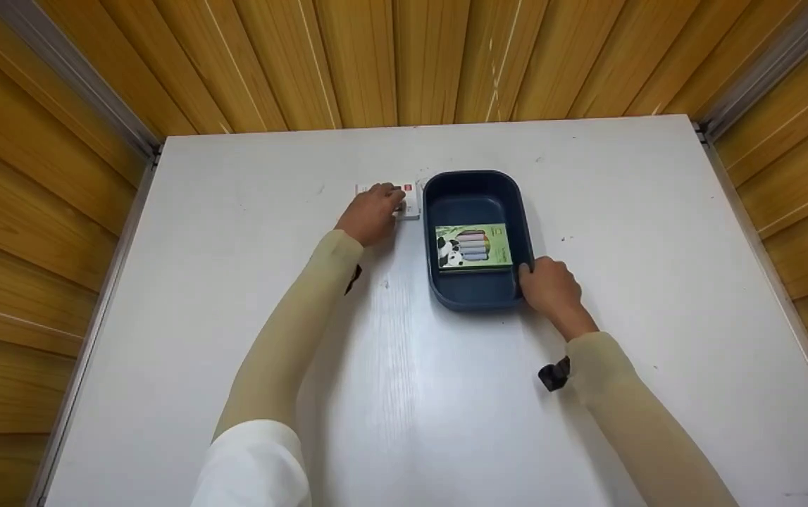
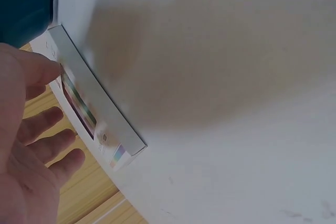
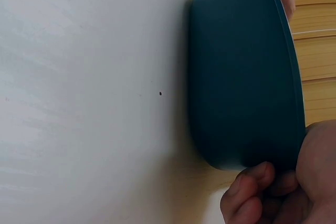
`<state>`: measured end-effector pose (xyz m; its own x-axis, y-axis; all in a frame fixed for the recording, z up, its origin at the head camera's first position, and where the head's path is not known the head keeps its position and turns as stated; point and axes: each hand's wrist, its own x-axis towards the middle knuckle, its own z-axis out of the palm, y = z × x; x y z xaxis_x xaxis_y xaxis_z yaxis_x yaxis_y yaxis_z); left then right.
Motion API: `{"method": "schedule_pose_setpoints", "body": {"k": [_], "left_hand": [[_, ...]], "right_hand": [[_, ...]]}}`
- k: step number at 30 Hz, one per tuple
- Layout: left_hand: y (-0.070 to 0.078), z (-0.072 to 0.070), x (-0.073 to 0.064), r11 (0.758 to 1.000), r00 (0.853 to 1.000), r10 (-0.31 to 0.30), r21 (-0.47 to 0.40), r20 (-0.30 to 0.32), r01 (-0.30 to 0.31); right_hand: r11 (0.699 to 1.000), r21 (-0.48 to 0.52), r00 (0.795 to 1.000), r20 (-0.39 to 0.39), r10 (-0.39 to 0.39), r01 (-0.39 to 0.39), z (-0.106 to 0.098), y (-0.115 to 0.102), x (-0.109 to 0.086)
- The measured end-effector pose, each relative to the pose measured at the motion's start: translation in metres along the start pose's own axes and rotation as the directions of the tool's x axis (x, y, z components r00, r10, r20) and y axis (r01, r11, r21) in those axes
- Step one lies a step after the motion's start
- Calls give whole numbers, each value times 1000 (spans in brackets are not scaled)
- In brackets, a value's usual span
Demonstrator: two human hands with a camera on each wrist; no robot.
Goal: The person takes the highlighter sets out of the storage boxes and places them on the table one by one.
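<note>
A dark blue oblong bin (image 1: pixel 475 296) stands on the white table. My right hand (image 1: pixel 553 287) grips its near right corner, thumb over the rim and fingers curled against the outer wall (image 3: pixel 241 77). Inside the bin lies a green box (image 1: pixel 492 262) printed with pandas and pastel sticks. Left of the bin is a flat white box (image 1: pixel 411 205) with coloured stripes on its face, partly hidden by my left hand (image 1: pixel 373 215). In the left wrist view, the left thumb is right at the white box's (image 2: pixel 100 93) edge, and the other fingers are spread and loosely bent.
The white table (image 1: pixel 249 190) ends at a yellow wood-panelled wall (image 1: pixel 368 63) at the back, with panels on both sides too. A black wrist camera (image 1: pixel 554 375) hangs beneath the right forearm.
</note>
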<state>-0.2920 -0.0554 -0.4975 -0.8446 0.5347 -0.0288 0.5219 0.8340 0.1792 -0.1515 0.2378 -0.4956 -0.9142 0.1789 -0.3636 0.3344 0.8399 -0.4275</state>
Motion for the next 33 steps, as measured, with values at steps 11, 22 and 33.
{"method": "schedule_pose_setpoints", "body": {"k": [11,22,33], "left_hand": [[1,-6,-5,1000,1000,-5,-5,-25,5],[6,-9,-6,998,993,60,-7,-98,-61],[6,-8,-8,994,982,113,23,-151,-110]], "right_hand": [[1000,-3,1000,13,7,-7,1,0,0],[1000,-12,1000,-11,-10,10,1,1,0],[1000,-18,1000,-20,-19,19,0,-1,-1]]}}
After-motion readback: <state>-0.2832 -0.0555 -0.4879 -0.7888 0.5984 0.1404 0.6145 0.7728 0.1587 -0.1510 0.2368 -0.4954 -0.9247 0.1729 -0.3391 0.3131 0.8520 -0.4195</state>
